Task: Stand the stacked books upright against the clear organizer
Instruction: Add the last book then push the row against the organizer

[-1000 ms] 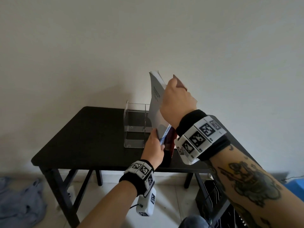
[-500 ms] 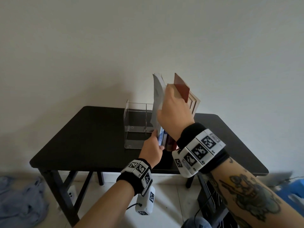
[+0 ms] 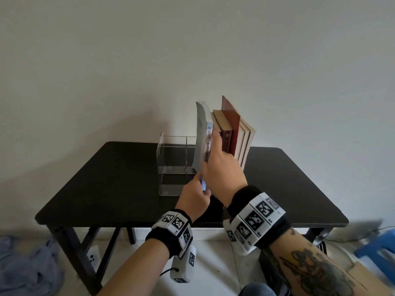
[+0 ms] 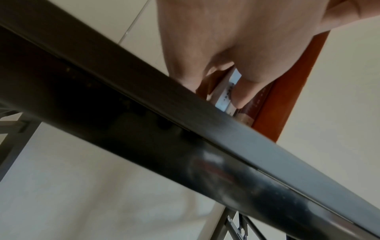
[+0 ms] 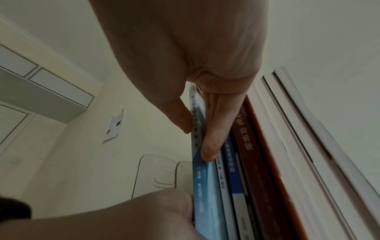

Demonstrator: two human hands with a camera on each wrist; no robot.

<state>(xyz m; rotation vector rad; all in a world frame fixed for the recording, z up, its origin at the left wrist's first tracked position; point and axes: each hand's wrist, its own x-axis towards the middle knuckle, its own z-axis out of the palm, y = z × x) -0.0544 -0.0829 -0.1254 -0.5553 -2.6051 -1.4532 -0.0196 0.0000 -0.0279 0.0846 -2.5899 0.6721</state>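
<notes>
Where the black worktop [image 3: 111, 189] meets the pale wall, the books [image 3: 232, 133] stand upright on it in a row, their spines toward the camera and the leftmost grey-blue one leaning against the right side of the clear organizer [image 3: 173, 165]. The organizer sits near the worktop's middle, with an inner divider showing through its walls. The right hand [image 3: 224, 174] is laid on the spines partway up, its fingers [image 5: 213, 138] straight and pressed between the blue spine and its neighbours, thumb on the outer cover. The left hand [image 3: 194, 196] is low at the front edge of the worktop, its fingers [image 4: 246, 91] curled around the bottom of the leftmost books. On the floor lie a blue-grey cloth [image 3: 23, 265] at the left and a blue stool [image 3: 378, 248] at the right.
</notes>
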